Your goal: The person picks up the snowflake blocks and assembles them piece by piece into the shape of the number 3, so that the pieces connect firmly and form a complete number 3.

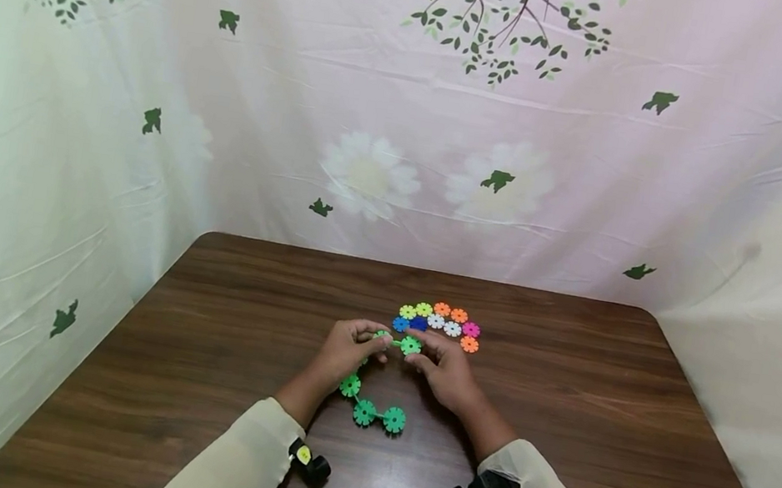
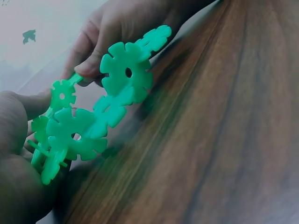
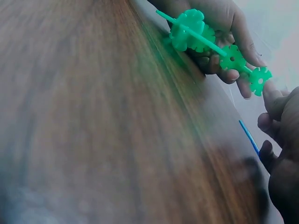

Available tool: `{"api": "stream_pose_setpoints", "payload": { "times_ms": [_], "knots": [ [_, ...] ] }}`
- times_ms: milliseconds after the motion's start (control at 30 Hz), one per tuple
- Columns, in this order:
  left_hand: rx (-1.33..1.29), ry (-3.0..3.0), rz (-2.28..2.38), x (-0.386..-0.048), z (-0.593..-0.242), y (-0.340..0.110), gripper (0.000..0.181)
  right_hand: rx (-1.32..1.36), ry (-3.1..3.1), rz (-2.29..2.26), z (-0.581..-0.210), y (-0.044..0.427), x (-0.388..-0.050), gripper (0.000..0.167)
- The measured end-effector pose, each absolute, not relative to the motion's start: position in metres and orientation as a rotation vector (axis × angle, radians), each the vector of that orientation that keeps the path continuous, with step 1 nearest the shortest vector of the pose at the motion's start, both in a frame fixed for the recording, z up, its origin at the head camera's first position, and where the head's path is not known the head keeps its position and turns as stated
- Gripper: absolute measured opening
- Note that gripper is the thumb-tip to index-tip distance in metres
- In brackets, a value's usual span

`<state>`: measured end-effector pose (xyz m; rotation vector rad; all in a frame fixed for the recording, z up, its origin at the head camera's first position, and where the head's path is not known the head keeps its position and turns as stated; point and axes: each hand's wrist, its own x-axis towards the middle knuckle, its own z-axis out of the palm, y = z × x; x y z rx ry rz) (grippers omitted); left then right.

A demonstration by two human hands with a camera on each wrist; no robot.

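Note:
A curved chain of green flower-shaped interlocking discs (image 1: 364,414) hangs from both hands, partly hidden by fingers. My left hand (image 1: 347,349) grips its upper left part between thumb and fingers. Seen from the left wrist, the discs (image 2: 122,77) slot into one another at angles, next to the left thumb (image 2: 35,105). My right hand (image 1: 449,373) pinches the disc at the chain's upper right end (image 1: 410,346). In the right wrist view, that end disc (image 3: 260,81) meets the fingertips of the right hand (image 3: 286,140).
Behind the hands, loose flower discs lie in a cluster on the brown wooden table (image 1: 564,405): yellow (image 1: 423,310), orange (image 1: 459,315), white (image 1: 452,329), pink (image 1: 471,329) and blue (image 1: 401,324). A patterned cloth (image 1: 425,114) hangs beyond the table's far edge.

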<state>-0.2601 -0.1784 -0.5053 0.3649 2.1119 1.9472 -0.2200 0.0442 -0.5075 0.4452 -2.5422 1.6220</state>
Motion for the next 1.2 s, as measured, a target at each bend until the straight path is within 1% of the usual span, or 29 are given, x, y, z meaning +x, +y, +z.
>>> {"api": "stream_pose_setpoints", "payload": {
  "times_ms": [300, 467, 633, 800, 933, 1200],
  "knots": [
    [0.395, 2.136, 1.976, -0.2549, -0.5025, -0.1721, 0.029, 0.500, -2.471, 1.675, -0.5095, 0.0432, -0.2200, 0.045],
    [0.377, 2.108, 1.996, -0.2565, -0.5036, -0.1711, 0.031, 0.456, -2.487, 1.684, -0.5109, 0.0432, -0.2227, 0.047],
    [0.330, 1.971, 2.074, -0.2578, -0.5045, -0.1732, 0.038, 0.382, -2.511, 1.695, -0.5089, 0.0432, -0.2236, 0.049],
    [0.256, 1.721, 2.141, -0.2609, -0.5056, -0.1744, 0.038, 0.362, -2.484, 1.674, -0.5087, 0.0427, -0.2250, 0.048],
    [0.218, 1.523, 2.139, -0.2629, -0.5073, -0.1756, 0.042, 0.347, -2.452, 1.691, -0.5095, 0.0426, -0.2256, 0.047],
    [0.222, 1.425, 2.153, -0.2646, -0.5054, -0.1778, 0.044, 0.361, -2.440, 1.671, -0.5074, 0.0432, -0.2240, 0.050]
  ]
}}
